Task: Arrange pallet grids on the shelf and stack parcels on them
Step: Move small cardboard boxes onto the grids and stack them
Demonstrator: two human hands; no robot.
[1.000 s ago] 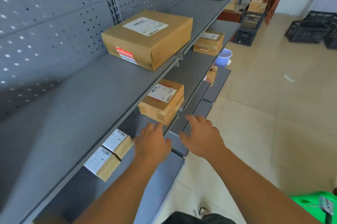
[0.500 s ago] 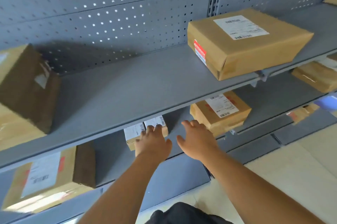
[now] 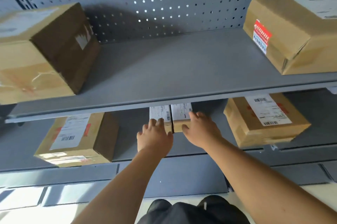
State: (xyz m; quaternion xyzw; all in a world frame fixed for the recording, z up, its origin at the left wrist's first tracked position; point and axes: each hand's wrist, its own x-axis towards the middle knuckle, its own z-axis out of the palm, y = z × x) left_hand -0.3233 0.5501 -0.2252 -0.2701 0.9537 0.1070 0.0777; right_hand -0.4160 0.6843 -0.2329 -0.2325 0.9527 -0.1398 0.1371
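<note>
Reaching in with both hands: left hand laid loose-fingered on the front of the left small parcel, right hand against the right side of the right small parcel, thumb on its front. No closed grip yet. Parked touching side by side on the middle shelf, dead ahead, half tucked under the upper shelf, lying front to back. One per hand, equally near. Probably calls for a straight pull toward the body.

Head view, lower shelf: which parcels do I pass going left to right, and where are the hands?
Large labelled parcel → left small parcel, left hand resting on it → right small parcel, right hand touching it → right labelled parcel.
</note>
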